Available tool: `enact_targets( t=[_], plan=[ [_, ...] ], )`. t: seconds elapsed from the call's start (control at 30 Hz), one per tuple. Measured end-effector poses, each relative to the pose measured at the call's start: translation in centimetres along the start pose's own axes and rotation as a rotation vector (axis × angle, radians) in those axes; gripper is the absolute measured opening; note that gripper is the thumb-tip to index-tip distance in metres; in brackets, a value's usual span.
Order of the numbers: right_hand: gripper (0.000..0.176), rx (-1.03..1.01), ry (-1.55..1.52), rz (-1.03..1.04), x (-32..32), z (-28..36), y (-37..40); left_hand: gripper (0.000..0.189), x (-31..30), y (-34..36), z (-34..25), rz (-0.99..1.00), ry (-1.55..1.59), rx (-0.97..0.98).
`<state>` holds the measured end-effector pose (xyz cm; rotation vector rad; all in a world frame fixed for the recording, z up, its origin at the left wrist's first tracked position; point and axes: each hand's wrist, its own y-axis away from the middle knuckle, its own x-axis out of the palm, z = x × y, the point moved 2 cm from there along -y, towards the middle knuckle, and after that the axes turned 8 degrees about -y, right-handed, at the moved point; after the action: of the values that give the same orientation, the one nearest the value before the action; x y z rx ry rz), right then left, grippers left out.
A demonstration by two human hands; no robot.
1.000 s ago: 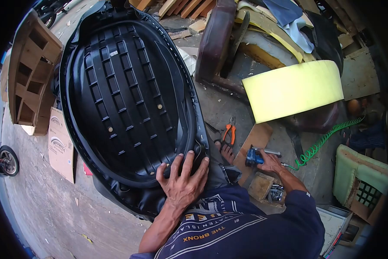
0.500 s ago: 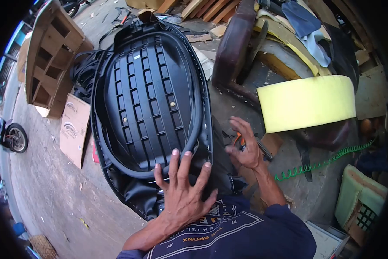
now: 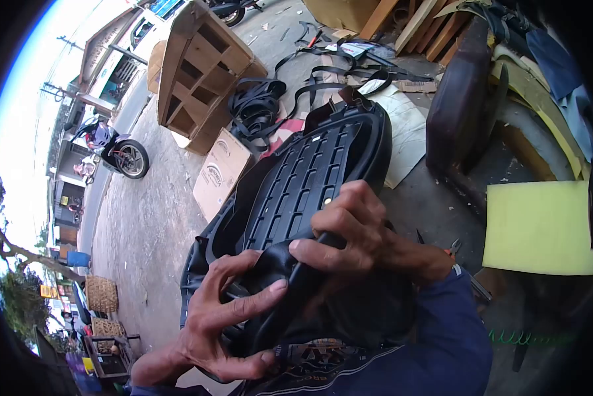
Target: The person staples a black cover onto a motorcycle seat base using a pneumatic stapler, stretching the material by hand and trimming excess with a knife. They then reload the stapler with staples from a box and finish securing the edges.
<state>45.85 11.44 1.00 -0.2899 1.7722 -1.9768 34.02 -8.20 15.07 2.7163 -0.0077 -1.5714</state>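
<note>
A black motorcycle seat (image 3: 296,181) lies bottom up in front of me, its ribbed plastic base showing. Black vinyl cover (image 3: 270,259) wraps over the rim at the near end. My right hand (image 3: 352,231) is closed over the near right rim, thumb pressed on the vinyl. Around the near left end curls my left hand (image 3: 220,313), gripping the seat with fingers on the cover and thumb lower down. The palm side of each hand is hidden.
Pliers (image 3: 453,247) lie on the floor at right, near a yellow foam block (image 3: 539,228) and a dark red padded seat (image 3: 458,105). Black straps (image 3: 257,109), a flat cardboard piece (image 3: 222,171) and a wooden frame (image 3: 201,72) lie beyond. A motorcycle (image 3: 121,152) stands at left.
My right hand has come from the air at right onto the seat rim. My left hand has moved from lying on the rim to gripping the near end. The seat now appears tilted, and the view has turned left.
</note>
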Motion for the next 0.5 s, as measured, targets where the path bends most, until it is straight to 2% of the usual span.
enact_targets(
  t=[0.17, 0.3, 0.4, 0.5],
  plan=[
    [0.062, 0.029, -0.002, -0.037, 0.4, 1.8, -1.9, 0.075, 0.8, 1.6, -0.7, -0.116, 0.051, 0.014],
    [0.07, 0.027, 0.022, -0.039, 0.5, 3.1, -2.7, 0.072, 1.9, 2.9, -0.5, -0.156, -0.023, 0.061],
    [0.07, 0.084, 0.029, 0.022, -0.4, 4.4, -3.3, 0.065, 2.7, 3.7, -0.6, -0.21, -0.048, 0.117],
    [0.06, 0.181, 0.043, 0.104, -1.8, 4.6, -2.3, 0.061, 4.0, 3.1, -1.4, -0.204, -0.149, 0.194]
  ],
)
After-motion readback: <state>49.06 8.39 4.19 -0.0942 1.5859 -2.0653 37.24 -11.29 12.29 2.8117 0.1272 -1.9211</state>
